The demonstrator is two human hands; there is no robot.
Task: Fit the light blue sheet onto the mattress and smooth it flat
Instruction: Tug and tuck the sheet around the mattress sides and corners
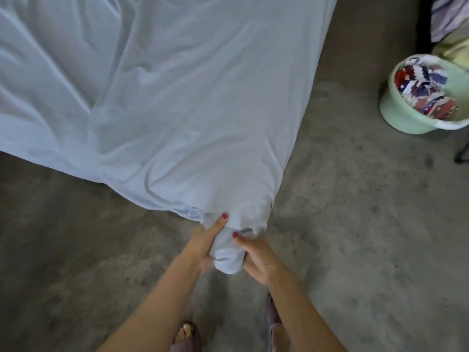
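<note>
Green basin [401, 118] of patterned cloth [426, 90]

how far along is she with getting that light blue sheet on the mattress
Done: the light blue sheet is spread over the mattress. In hand: the left hand and right hand both grip its bunched corner, held out over the concrete floor. Left: tucking that corner under and smoothing the many wrinkles across the top.

Concrete floor [342, 237] (bare) carries green basin [396, 115].
</note>
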